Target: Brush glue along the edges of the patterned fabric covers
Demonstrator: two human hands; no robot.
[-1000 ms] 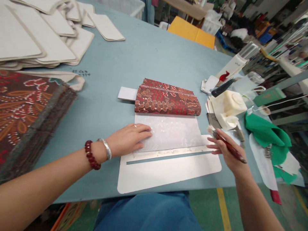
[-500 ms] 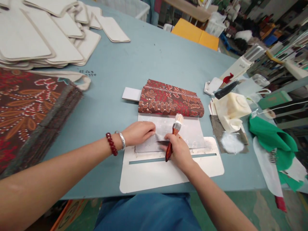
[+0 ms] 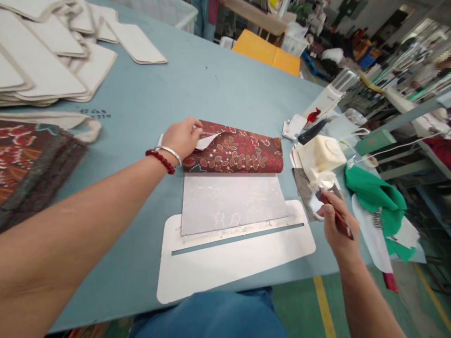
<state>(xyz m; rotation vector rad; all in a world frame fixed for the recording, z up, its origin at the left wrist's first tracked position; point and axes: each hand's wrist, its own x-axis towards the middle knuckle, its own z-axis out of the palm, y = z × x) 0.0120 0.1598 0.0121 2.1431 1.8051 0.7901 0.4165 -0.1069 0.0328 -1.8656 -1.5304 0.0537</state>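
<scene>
My left hand (image 3: pixel 180 139) pinches the far left corner of a patterned brown-and-red fabric (image 3: pixel 243 152), lifting a flap whose white underside shows. The near part of this fabric lies with its pale grey back (image 3: pixel 232 199) facing up. Under its near edge is a white template board (image 3: pixel 218 272) with a long slot. Off to the right, my right hand (image 3: pixel 340 225) grips a paintbrush by its dark red handle (image 3: pixel 345 227). The brush head is down at a white paste (image 3: pixel 314 204) beside a cut-open white plastic jug (image 3: pixel 329 152); its bristles are hard to make out.
Pale padded panels (image 3: pixel 45 61) are piled at the far left, above a stack of patterned fabric pieces (image 3: pixel 38 159). Green cloth (image 3: pixel 377 190) lies at the right edge of the table. A clear-topped bottle (image 3: pixel 331 96) and a black-handled tool (image 3: pixel 313 131) stand or lie behind the jug.
My left hand has moved from the grey backing up to the fabric's far left corner and taken hold of it. My right hand has carried the brush right to the paste.
</scene>
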